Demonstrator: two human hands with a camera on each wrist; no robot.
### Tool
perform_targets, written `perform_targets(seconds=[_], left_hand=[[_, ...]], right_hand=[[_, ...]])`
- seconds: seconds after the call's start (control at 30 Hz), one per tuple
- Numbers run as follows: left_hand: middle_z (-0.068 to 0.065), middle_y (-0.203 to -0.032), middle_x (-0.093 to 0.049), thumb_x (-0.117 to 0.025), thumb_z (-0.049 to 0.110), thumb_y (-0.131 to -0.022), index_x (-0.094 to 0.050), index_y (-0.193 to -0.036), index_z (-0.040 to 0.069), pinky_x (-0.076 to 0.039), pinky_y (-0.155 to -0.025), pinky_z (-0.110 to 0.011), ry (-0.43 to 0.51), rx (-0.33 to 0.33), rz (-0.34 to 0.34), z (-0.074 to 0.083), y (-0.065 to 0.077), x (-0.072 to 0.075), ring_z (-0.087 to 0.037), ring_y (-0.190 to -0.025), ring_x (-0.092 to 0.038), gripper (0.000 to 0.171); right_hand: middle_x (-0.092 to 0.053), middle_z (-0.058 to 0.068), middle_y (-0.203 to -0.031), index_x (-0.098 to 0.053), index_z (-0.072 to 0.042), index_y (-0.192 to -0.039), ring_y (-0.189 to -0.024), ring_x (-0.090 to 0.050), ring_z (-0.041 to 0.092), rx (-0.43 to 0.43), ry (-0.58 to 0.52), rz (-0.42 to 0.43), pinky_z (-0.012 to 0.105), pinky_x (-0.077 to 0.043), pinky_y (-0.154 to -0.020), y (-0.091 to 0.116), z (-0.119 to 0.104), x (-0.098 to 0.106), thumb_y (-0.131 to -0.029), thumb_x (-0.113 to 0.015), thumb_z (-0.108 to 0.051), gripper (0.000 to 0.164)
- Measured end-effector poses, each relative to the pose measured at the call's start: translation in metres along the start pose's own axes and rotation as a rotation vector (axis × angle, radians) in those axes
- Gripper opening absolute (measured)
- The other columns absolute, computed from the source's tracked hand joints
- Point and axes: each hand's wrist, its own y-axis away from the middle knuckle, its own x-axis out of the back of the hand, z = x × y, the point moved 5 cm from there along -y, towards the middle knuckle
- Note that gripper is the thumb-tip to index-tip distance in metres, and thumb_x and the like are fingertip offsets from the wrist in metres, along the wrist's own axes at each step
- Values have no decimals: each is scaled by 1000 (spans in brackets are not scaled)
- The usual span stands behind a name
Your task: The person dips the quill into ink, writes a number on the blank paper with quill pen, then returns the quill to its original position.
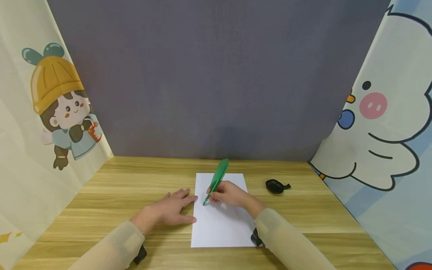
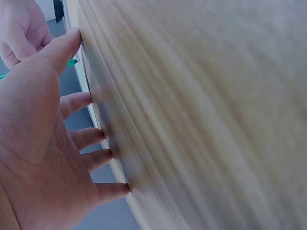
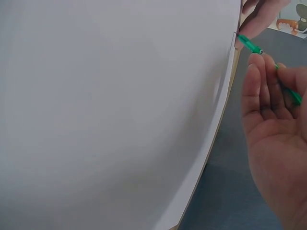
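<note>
A green feather pen (image 1: 219, 176) is pinched between the thumb and fingers of my right hand (image 1: 229, 194). Its tip meets the white sheet of paper (image 1: 222, 228) left of the sheet's middle, and its plume leans up and away. In the right wrist view the pen's green tip (image 3: 250, 44) points down at the paper. My left hand (image 1: 173, 208) rests with fingers spread on the wooden table, thumb and a fingertip touching the sheet's left edge. Seen in the left wrist view, the left hand (image 2: 43, 129) has its fingertips down on the surface.
A small black rounded object with a short tail (image 1: 275, 186) lies right of the paper on the wooden table (image 1: 152, 176). Behind stands a dark grey panel (image 1: 216, 82). Cartoon-printed curtains flank it, one left (image 1: 20, 150) and one right (image 1: 398, 75).
</note>
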Motion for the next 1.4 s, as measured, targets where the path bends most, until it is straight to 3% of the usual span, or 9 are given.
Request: perform_targets(seconds=[1.4], left_hand=[[-17,-181,-29,-68,68,-100,-46,-169,25,-20,-134,-73,9,0,-3,1,0,0,-43,-169,-24,84]], right_hand=[[-82,13,-101,-77,1,-118,-91,-73,13,12,-24,-111,27,-65,-85,34,-7,-7,-110,-64,-11,19]])
